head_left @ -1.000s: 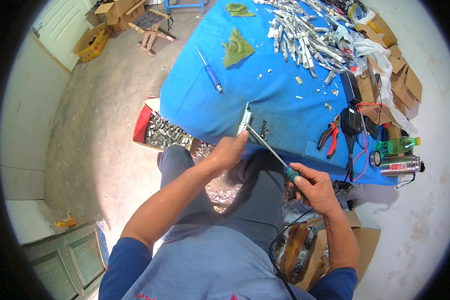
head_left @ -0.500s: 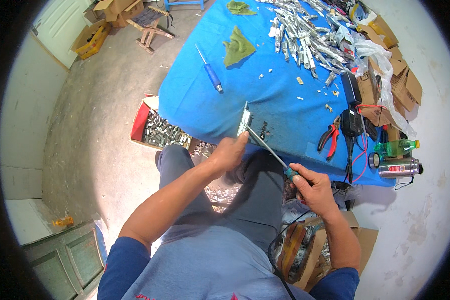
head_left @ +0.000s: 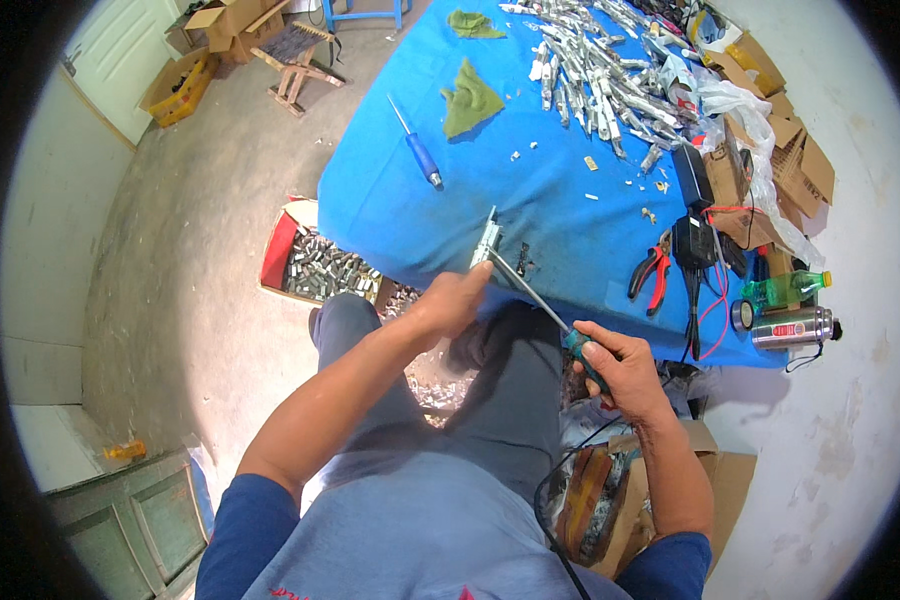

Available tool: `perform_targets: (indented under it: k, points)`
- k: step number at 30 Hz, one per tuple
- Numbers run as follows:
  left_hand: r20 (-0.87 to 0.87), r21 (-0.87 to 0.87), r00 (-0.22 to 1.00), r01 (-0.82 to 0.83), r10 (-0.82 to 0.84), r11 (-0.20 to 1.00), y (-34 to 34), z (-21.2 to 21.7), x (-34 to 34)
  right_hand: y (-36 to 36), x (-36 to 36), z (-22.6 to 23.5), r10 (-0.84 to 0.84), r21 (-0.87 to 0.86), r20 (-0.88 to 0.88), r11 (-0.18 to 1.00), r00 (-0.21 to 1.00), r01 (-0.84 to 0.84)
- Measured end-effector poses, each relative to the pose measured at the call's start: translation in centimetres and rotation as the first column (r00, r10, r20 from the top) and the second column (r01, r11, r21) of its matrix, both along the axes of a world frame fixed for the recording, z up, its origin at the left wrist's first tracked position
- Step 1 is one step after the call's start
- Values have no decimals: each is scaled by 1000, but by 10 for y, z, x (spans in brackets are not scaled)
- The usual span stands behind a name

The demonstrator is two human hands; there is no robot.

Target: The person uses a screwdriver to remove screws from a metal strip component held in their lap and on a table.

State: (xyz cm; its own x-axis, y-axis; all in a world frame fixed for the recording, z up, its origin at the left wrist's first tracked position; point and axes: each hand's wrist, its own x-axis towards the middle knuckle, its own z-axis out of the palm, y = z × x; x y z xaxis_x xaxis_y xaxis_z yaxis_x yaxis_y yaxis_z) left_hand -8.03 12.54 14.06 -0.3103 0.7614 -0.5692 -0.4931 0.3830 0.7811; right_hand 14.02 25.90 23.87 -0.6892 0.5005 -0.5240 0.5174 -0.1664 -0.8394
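Note:
At the near edge of the blue-covered table (head_left: 560, 240), my left hand (head_left: 452, 302) grips a small, slim white-and-silver part (head_left: 487, 240). Its exact kind cannot be made out. My right hand (head_left: 620, 370) is wrapped round the teal handle of a screwdriver (head_left: 540, 298). The screwdriver's long shaft slants up and left, and its tip meets the side of the part close to my left fingers. Just right of the part lie small dark bits (head_left: 524, 258) on the cloth.
A blue-handled screwdriver (head_left: 423, 157) and green cloths (head_left: 469, 100) lie farther back. Similar slim parts (head_left: 610, 85) are heaped at the far right. Red-handled pliers (head_left: 652, 273), black adapters (head_left: 692, 240), a green bottle (head_left: 775, 290) and a steel flask (head_left: 795, 328) line the right; a box of metal pieces (head_left: 270, 262) stands left.
My right hand and the screwdriver handle have shifted slightly left and up; the tip stays at the part. My left hand keeps its grip. The whole view has shifted a little.

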Motion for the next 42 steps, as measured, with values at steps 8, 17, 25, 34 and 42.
perform_targets:
  k: [8,17,25,34,42]
  points:
    - [31,7,999,42,-42,999,-2,-1,-6,19,-1,0,43,8,-38,999,998,-43]
    - [-26,18,1000,13,-13,1000,1,-9,-3,10,-5,6,163,349,45,922,986,-169]
    - [-34,13,999,-15,16,1000,-1,-8,1,-10,-8,1,300,777,80,578,951,-248]
    - [115,-3,992,-48,48,999,-1,-2,-4,-8,-2,-16,144,379,-26,917,989,-124]
    - [202,12,979,-37,34,999,-11,-1,-8,0,-1,-6,-13,-80,-61,997,998,8]
